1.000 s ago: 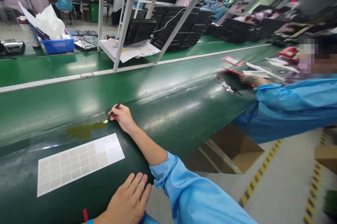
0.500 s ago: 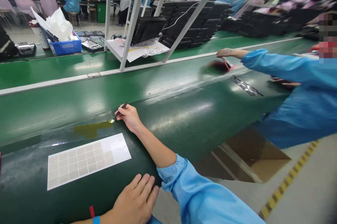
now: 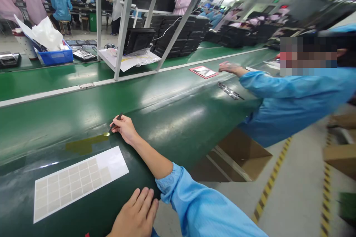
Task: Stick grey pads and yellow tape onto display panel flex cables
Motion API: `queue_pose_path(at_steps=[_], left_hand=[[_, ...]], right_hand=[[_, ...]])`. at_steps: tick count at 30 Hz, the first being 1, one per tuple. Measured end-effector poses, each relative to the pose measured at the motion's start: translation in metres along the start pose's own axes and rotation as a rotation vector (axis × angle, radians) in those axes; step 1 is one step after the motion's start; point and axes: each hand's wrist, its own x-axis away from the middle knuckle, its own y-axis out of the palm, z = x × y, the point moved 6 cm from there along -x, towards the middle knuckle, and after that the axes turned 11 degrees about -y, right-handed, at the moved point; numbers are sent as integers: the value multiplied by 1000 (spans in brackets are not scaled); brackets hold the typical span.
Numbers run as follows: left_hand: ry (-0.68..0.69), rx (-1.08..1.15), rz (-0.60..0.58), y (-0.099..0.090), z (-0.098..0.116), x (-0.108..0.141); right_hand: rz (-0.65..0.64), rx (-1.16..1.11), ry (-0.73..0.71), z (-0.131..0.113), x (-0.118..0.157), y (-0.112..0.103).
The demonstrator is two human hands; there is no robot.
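Observation:
My right hand [image 3: 124, 129] is closed in a pinch on dark tweezers [image 3: 116, 122]. Their tips touch the right end of a strip of amber-yellow film pieces [image 3: 83, 145], which lies on a clear sheet on the green bench. At the tips is a small shiny yellowish piece; whether it is lifted off I cannot tell. Below the strip lies a white sheet [image 3: 112, 160] with rows of pale grey square stickers, its upper right part bare. My left hand [image 3: 136, 211] rests flat at the bench's near edge, fingers stretched out, holding nothing.
On the right, a co-worker's hand [image 3: 230, 68] reaches over the bench beside a red-framed panel [image 3: 204, 71]. A dark metallic strip [image 3: 230, 91] lies nearer. A metal rack [image 3: 125, 25] and a blue bin [image 3: 57, 56] stand behind; a cardboard box [image 3: 244, 153] is below the bench.
My view has turned right, so the bench things appear further left. The co-worker's hand has come away from the red-framed panel, now flat on the bench. My hands keep nearly the same pose.

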Motion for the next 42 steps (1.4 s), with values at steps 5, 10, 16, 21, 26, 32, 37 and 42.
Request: queue_pose_path(at_steps=[5,10,16,21,26,32,37,42], left_hand=[[-5,5,27,1,-1,1],[11,-10,-5,9,1,5],[-9,-4,31,5,0,4],[-2,-6,6,4,1,3],[-12,1,13,2,1,2],[-7,-4,-1,-3,1,-1],[-20,3,7,-7,0,-3],[-18,-13,32,-6,1,-2]], right_hand=[[-8,-9,5,1,-1,0],[-9,-12,12,0,-2,0],[-10,-18,18,0,-1,0],[-6,-24,22,0,-1,-1],[-5,-25,19,0,0,-1],[1,-27,13,0,1,-2],[14,-42,16,0,2,-3],[10,-43,17,0,4,-2]])
